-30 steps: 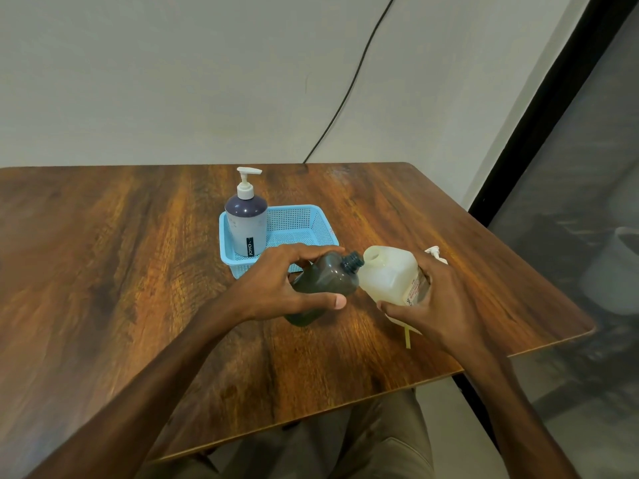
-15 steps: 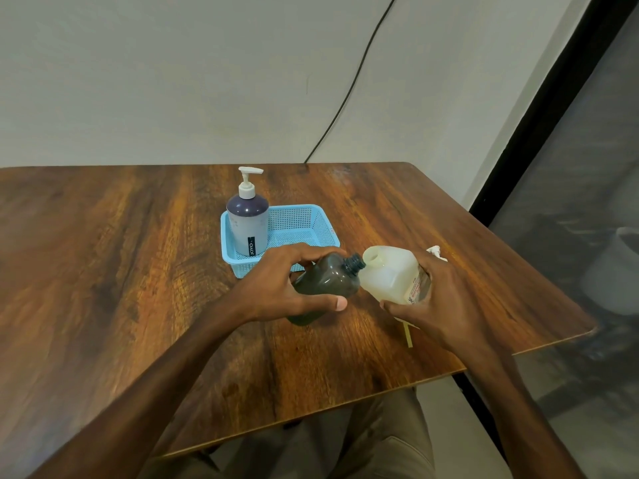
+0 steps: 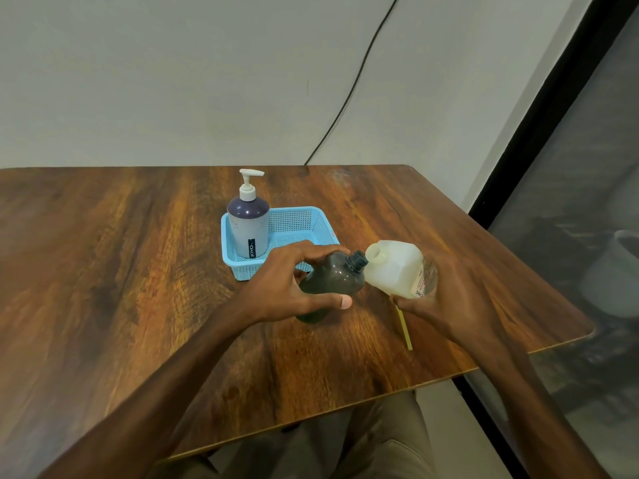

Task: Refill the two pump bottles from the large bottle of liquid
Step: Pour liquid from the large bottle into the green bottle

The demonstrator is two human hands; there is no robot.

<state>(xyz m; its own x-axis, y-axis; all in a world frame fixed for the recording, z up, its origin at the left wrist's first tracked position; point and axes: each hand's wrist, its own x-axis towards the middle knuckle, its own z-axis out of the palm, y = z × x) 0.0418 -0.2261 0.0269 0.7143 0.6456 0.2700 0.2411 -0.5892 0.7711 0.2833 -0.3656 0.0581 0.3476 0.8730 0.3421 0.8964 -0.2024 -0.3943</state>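
My left hand (image 3: 294, 281) grips a dark translucent bottle (image 3: 333, 280) with its pump off, tilted so the open threaded neck points right. My right hand (image 3: 446, 295) holds the large pale bottle (image 3: 394, 269), tipped left with its open mouth touching the dark bottle's neck. A purple-topped grey pump bottle (image 3: 249, 226) stands upright in the left end of a light blue basket (image 3: 304, 219). A yellowish pump tube (image 3: 404, 328) lies on the table below my right hand; its pump head is hidden.
The wooden table (image 3: 121, 271) ends close on the right and near sides. A black cable (image 3: 349, 98) runs up the wall behind. A dark frame and screen stand to the right.
Both hands and bottles stay nearly still; the large bottle's mouth remains against the dark bottle's neck.
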